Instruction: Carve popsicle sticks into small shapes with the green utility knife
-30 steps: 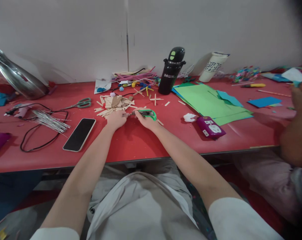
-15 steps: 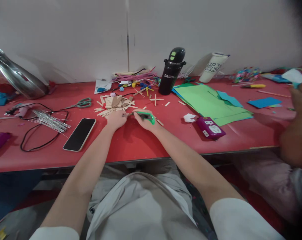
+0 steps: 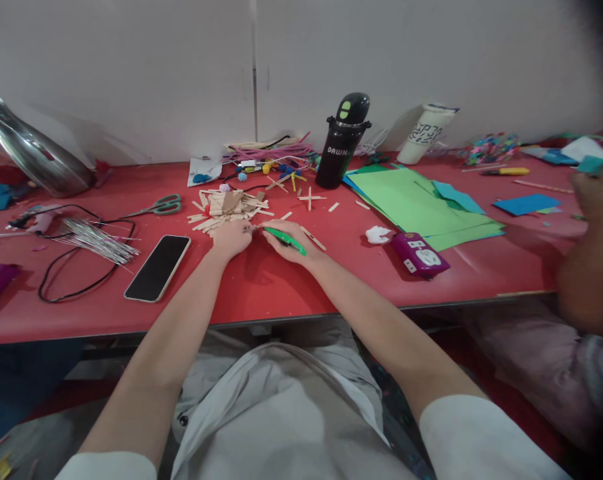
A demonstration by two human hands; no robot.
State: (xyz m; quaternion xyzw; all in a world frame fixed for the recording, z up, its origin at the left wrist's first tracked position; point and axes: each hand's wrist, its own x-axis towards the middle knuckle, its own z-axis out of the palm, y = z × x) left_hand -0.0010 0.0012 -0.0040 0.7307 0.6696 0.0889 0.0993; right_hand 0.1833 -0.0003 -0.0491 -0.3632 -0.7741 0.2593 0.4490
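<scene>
My right hand (image 3: 287, 241) is closed around a green utility knife (image 3: 286, 240), its handle lying across the palm and its front end pointing left. My left hand (image 3: 232, 238) is closed at the near edge of a heap of wooden craft sticks (image 3: 226, 205). Its fingertips pinch what looks like a small craft stick, mostly hidden, right by the knife's front end. The two hands almost meet over the red table (image 3: 256, 287). A loose craft stick (image 3: 313, 239) lies just beyond my right wrist.
A phone (image 3: 158, 268), scissors (image 3: 164, 205) and a bundle of wires (image 3: 101, 240) lie left. A black bottle (image 3: 342, 143) stands behind; green paper sheets (image 3: 401, 193) and a purple power socket block (image 3: 421, 255) are right. Another person's arm (image 3: 588, 260) is at far right.
My right hand has turned, so the green knife shows its narrow edge instead of its broad side. My left hand stays in about the same place.
</scene>
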